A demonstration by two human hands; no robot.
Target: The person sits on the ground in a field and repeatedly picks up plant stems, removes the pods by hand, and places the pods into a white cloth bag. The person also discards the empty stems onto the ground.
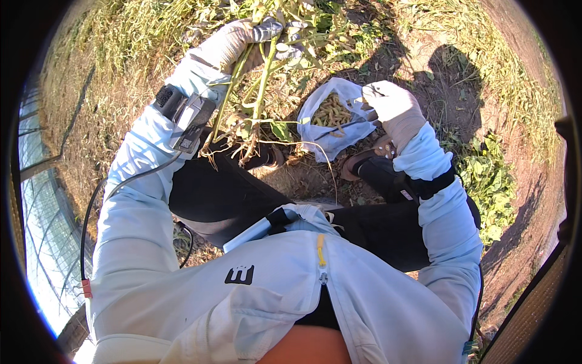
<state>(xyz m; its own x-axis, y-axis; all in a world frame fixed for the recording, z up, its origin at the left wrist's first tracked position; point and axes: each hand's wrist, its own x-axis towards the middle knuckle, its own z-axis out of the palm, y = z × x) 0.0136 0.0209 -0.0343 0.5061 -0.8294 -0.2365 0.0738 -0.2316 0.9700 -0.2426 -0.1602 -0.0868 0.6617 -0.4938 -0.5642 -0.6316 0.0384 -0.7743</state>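
Observation:
My left hand (233,43), in a pale glove with grey fingertips, is closed around uprooted green plant stalks (262,85). Their leafy tops reach past the upper edge, and their brown roots (248,151) dangle above my legs. A thin white plastic bag (330,144) stands on the ground between my feet, its mouth spread wide. Yellow-brown pods (331,113) lie inside it. At the bag's right rim is my right hand (394,104), also gloved, with its fingers drawn together; I cannot make out what is between them.
My shoes (354,165) flank the bag. Cut, drying plants (509,67) cover the soil at the far right, and a leafy green clump (488,185) lies beside my right arm. A device (193,121) with a cable is strapped to my left wrist. Netting (51,206) borders the left side.

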